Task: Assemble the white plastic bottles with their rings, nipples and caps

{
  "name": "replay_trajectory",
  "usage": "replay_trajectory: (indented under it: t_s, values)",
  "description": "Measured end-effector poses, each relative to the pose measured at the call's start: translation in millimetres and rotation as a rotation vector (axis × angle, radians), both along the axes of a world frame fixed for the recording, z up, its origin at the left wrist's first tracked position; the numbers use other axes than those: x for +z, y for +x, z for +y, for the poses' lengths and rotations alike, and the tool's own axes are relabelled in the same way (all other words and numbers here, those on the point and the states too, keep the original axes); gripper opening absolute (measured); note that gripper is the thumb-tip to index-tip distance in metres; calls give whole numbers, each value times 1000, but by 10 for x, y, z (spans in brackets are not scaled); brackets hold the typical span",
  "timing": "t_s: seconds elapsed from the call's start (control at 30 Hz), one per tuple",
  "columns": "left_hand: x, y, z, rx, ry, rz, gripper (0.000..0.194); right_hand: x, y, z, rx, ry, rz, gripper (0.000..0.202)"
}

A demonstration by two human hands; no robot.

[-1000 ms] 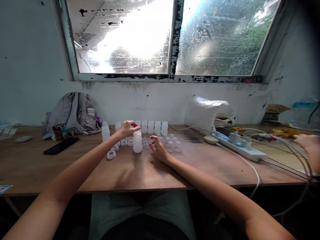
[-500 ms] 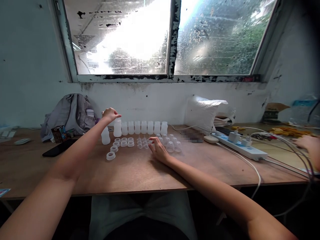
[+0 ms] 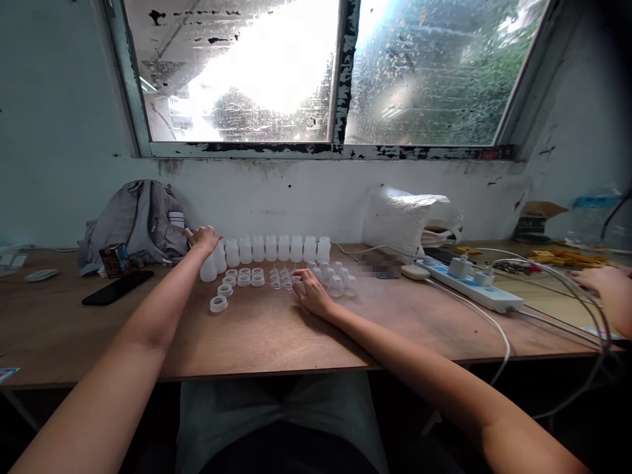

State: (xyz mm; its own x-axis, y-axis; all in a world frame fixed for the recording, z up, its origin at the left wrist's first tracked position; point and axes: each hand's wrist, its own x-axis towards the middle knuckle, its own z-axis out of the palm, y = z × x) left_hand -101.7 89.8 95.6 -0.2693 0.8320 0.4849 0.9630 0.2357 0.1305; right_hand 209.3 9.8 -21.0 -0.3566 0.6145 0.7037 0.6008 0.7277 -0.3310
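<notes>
bottle (image 3: 209, 271) partly hidden by left hand (image 3: 204, 237), co-worker's arm (image 3: 620, 299) cut off

Readable text: none; all print is too small or blurred.
Frosted bottles (image 3: 271, 249): any lettering is too small to make out.
Brown carton (image 3: 116, 262): coloured print, illegible.
Printed slip (image 3: 8, 374): blue and red marks at the left of the counter (image 3: 266, 339), unreadable.
Clear bottle (image 3: 595, 205): blue band, no word legible.
Red item (image 3: 488, 155): on the window ledge (image 3: 419, 153), too dim to read.
</notes>
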Motion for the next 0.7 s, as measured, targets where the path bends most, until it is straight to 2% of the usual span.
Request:
replay_trajectory:
  t_s: [0.4,0.57,0.7]
  values:
    - [-101,62,1,-21,-41,113,36,3,-1,0,-12,-37,-44,25]
    - [-125,42,-1,-35,-49,148,32,-12,6,18,-24,-50,-78,27]
    - [-119,58,-48,-50,-6,170,41,-24,6,21,-51,-81,-142,28]
